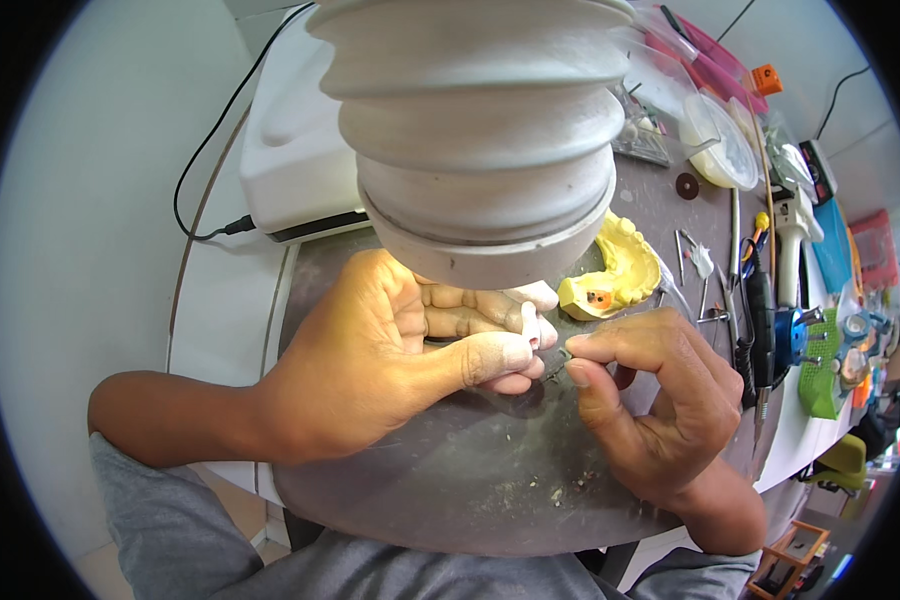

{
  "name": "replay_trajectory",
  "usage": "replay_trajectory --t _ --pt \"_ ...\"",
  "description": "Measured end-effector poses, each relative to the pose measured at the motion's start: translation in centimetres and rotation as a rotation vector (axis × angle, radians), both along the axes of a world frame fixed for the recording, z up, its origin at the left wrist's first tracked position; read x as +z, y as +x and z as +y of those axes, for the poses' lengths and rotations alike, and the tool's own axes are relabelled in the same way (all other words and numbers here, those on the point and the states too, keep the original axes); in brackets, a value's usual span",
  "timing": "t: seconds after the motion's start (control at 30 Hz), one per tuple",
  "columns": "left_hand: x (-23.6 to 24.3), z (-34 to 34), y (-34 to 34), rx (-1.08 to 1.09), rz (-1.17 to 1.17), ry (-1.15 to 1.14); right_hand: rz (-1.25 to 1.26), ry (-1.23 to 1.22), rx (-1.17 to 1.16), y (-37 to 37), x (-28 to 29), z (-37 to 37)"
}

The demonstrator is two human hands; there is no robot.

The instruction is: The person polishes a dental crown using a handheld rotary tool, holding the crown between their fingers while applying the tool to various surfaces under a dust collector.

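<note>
My left hand [395, 355] is closed in a pinch, thumb and fingers gripping a small white tooth-shaped piece [531, 322] just below the mouth of a wide hose. Close by on its right, my right hand [660, 400] pinches a tiny greenish-grey bit [564, 353] between thumb and forefinger. That bit is too small to identify and sits a short gap from the white piece. Beyond my right hand lies a yellow plaster dental model [627, 262], arch-shaped, with an orange-rimmed dark hole near its front end.
A ribbed white hose [480, 130] hangs low over my hands. Left of it stands a white machine [292, 130]. Along the right lie a black rotary handpiece [763, 330], thin metal tools, and a green mat [820, 365]. Crumbs [555, 492] dot the grey bench; plastic tubs [718, 140] stand far right.
</note>
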State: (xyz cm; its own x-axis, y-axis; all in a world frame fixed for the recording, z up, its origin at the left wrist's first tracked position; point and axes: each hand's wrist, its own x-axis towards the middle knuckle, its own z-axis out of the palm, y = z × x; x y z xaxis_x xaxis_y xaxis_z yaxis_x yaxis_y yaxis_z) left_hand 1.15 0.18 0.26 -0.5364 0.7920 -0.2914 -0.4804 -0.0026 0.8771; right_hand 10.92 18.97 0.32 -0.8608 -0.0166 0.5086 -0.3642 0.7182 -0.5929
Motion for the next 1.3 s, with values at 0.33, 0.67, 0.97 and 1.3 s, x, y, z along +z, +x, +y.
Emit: replay_trajectory --t 0.33,0.67,0.97,1.3 --pt "0.22 0.14 -0.13 -0.05 0.028 -0.029 0.059 0.019 0.03 0.0 -0.3 -0.14" --pt "0.31 0.11 0.13 -0.061 0.07 -0.025 0.103 0.07 0.038 -0.08 -0.3 -0.45" --pt "0.01 0.17 0.45 0.013 0.098 -0.037 0.11 0.059 0.043 0.04 -0.59 -0.32" --pt "0.1 0.21 0.35 0.001 0.09 -0.015 0.113 0.029 0.031 0.03 -0.69 -0.53"
